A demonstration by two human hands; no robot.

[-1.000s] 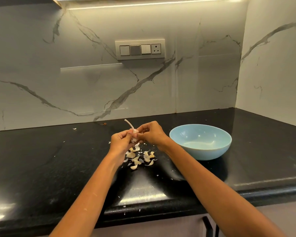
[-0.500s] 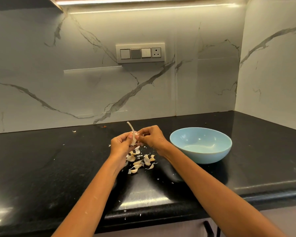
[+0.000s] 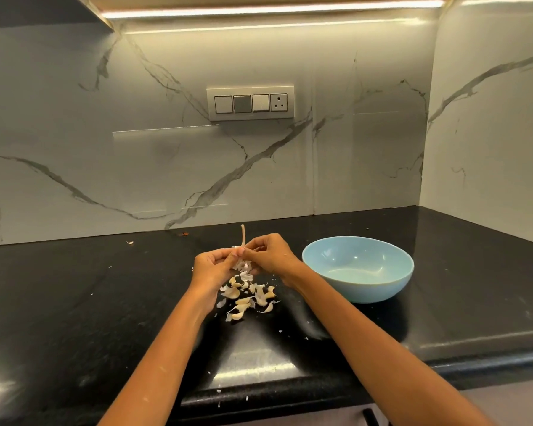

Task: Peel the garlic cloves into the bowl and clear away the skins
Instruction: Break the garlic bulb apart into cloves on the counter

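Observation:
Both hands meet above the black counter [image 3: 74,302]. My left hand [image 3: 213,267] and my right hand [image 3: 270,255] pinch the remains of a garlic bulb [image 3: 243,263], its pale stem [image 3: 243,236] sticking straight up and papery skin hanging below. Under the hands lies a pile of garlic cloves and skins [image 3: 248,298] on the counter. A light blue bowl [image 3: 358,269] stands to the right of the hands; I see nothing inside it.
Small skin flakes [image 3: 130,242] are scattered over the counter, some near the front edge [image 3: 219,392]. A marble backsplash with a switch panel [image 3: 250,103] rises behind, and a side wall [image 3: 490,133] closes the right.
The garlic stem has turned from leaning left to standing upright between my fingers. The hands stay together over the pile.

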